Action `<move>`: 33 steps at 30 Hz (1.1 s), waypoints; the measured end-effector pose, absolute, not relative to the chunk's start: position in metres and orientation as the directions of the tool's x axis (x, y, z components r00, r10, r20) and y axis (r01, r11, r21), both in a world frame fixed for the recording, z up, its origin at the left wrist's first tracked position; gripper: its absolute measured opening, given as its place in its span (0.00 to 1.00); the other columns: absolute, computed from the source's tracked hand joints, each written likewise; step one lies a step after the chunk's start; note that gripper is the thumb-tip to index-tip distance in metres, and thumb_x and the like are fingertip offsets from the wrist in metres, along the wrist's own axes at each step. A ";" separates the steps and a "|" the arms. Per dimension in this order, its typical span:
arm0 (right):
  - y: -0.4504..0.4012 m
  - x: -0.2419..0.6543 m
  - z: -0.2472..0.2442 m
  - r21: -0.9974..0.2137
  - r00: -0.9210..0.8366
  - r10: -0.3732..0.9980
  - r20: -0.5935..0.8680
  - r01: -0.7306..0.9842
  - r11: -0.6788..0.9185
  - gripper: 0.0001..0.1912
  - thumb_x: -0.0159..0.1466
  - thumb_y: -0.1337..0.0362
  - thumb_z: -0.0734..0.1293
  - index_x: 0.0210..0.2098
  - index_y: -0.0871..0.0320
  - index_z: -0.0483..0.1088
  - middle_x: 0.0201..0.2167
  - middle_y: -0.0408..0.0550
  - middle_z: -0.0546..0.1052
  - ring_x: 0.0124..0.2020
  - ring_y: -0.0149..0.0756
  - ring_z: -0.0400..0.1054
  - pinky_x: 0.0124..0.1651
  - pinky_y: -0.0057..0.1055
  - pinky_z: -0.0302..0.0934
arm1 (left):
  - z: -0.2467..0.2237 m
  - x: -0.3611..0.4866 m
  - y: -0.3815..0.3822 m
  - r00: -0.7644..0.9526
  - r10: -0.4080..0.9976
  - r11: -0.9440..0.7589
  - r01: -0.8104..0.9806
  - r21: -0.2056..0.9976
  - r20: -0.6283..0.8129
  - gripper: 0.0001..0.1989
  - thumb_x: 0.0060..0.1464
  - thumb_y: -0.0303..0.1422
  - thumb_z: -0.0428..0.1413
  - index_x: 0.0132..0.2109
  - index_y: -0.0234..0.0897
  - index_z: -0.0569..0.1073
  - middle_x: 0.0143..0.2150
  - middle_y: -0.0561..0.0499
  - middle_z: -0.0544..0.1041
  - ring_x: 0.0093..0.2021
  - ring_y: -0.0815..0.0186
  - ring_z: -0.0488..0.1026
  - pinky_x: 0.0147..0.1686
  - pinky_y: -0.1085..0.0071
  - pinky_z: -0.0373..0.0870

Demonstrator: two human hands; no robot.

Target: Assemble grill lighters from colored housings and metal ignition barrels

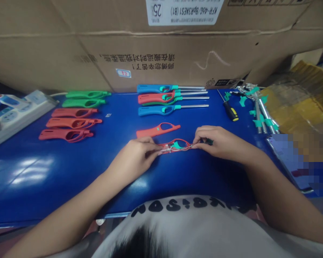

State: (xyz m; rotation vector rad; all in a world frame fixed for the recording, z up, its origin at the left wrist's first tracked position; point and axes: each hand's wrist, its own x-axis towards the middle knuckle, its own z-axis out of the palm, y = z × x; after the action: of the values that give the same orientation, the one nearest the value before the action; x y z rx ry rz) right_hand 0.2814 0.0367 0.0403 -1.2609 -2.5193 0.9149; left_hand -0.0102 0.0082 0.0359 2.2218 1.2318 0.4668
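An opened red lighter casing half [174, 146] lies on the blue table between my hands, with a green trigger [177, 145] and thin wires inside it. My left hand [141, 152] pinches the handle end of this casing half. At its narrow end, my right hand [214, 141] is closed, thumb and forefinger together on what looks like a thin wire; a small dark green piece shows by its fingers. Just beyond lies another red casing half [158, 129]. Farther back are several assembled lighters [161, 110], blue, red and green, with metal tubes.
Red and green casings [66, 135] are lined up at the left, beside a white power strip [13, 114]. A screwdriver [230, 110], metal tubes with green triggers [261, 111] and a phone [288, 161] lie at the right. A cardboard box [97, 46] walls off the back.
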 end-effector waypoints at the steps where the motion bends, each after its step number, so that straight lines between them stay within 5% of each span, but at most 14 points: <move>1: 0.037 0.281 0.040 -0.596 -0.625 0.773 -0.110 0.664 0.452 0.08 0.68 0.61 0.67 0.34 0.57 0.74 0.35 0.47 0.77 0.39 0.38 0.70 0.44 0.35 0.60 | 0.037 -0.010 0.008 0.513 0.858 -0.417 0.686 0.596 0.011 0.09 0.60 0.26 0.60 0.45 0.39 0.83 0.39 0.49 0.81 0.36 0.64 0.79 0.40 0.68 0.75; 18: 0.037 0.284 0.040 -0.595 -0.610 0.787 -0.087 0.666 0.450 0.06 0.67 0.64 0.67 0.33 0.56 0.73 0.35 0.47 0.77 0.39 0.38 0.71 0.43 0.34 0.61 | 0.033 -0.015 0.012 0.522 0.845 -0.471 0.621 0.626 0.118 0.10 0.63 0.29 0.59 0.48 0.37 0.82 0.40 0.47 0.81 0.38 0.63 0.79 0.42 0.67 0.75; 33: 0.037 0.285 0.040 -0.581 -0.622 0.778 -0.089 0.667 0.466 0.07 0.68 0.63 0.66 0.33 0.56 0.73 0.35 0.47 0.77 0.38 0.38 0.70 0.43 0.35 0.62 | 0.032 -0.018 0.017 0.567 0.821 -0.489 0.633 0.600 0.072 0.10 0.61 0.27 0.60 0.47 0.40 0.83 0.42 0.47 0.81 0.40 0.63 0.79 0.44 0.66 0.76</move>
State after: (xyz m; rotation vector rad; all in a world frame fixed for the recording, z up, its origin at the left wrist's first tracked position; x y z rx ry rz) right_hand 0.2846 0.0374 0.0396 -1.2594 -2.5237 0.8732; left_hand -0.0183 0.0169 0.0319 2.2817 1.1623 0.4796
